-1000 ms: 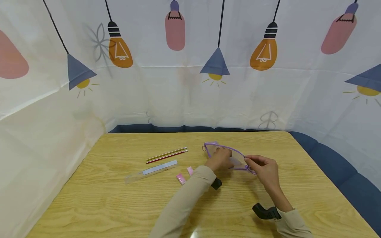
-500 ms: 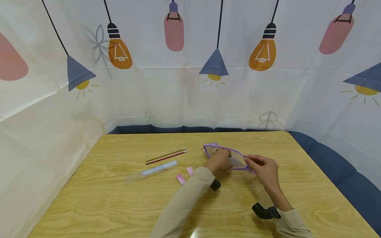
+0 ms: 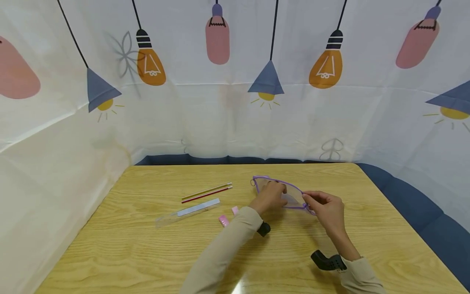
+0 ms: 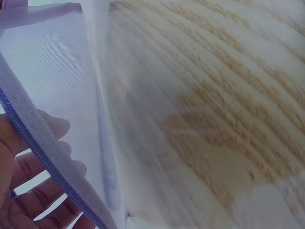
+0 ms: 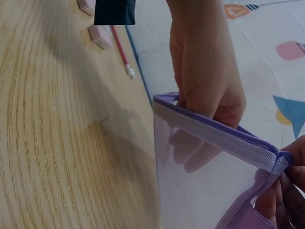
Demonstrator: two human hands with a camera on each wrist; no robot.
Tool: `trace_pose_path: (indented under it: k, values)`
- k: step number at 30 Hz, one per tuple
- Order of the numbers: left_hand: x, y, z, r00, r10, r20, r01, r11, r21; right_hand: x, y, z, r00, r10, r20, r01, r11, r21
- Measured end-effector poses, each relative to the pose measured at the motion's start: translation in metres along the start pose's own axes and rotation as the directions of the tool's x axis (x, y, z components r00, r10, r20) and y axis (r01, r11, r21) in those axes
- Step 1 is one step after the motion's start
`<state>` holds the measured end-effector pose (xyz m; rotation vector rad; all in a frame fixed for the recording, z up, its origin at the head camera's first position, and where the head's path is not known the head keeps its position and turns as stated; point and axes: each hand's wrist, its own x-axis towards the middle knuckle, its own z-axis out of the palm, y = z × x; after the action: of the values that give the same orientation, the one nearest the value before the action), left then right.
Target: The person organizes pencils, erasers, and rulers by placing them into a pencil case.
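Note:
A see-through mesh zipper pouch (image 3: 293,199) with purple edging stands with its mouth spread on the table's right half. My left hand (image 3: 269,198) reaches into that mouth. Its fingertips show through the mesh (image 5: 186,191) in the right wrist view, loosely bent, with nothing visible between them. In the left wrist view, its fingers (image 4: 43,200) lie across the zipper edge. With thumb and fingers, my right hand (image 3: 328,209) pinches the pouch's near right corner at the zipper end. The fingers (image 5: 298,155) also show at the right wrist view's edge.
Left of the pouch lie a gold pencil (image 3: 205,190) and a red pencil (image 3: 207,195). Nearer is a clear plastic case (image 3: 187,213) with a pale strip. Two pink erasers (image 3: 223,221) (image 3: 235,210) sit beside my left sleeve. A printed curtain (image 3: 235,122) hangs behind the wooden table (image 3: 128,253).
My left wrist has drawn slightly left and toward me, its fingers still in the pouch. The right hand keeps its pinch on the corner.

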<state>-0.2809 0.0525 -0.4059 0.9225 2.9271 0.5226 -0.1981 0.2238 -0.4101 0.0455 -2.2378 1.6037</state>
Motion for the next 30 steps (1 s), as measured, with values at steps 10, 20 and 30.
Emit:
trace_pose_path:
  k: [10, 20, 30]
  values:
    - [-0.010, 0.000, -0.011, 0.998, 0.060, -0.031, -0.060, 0.998, -0.003, 0.000, 0.000, 0.001, 1.000, -0.005, -0.005, 0.005, 1.000, -0.007]
    - [-0.018, -0.004, -0.014, 0.987, 0.141, -0.073, -0.132, 0.985, 0.108, 0.002, 0.003, 0.002, 1.000, -0.023, -0.020, 0.023, 1.000, -0.008]
    - [-0.030, -0.004, -0.025, 0.976, 0.189, -0.109, -0.156, 0.954, 0.255, 0.003, 0.003, 0.002, 0.999, -0.028, -0.015, 0.028, 1.000, -0.001]
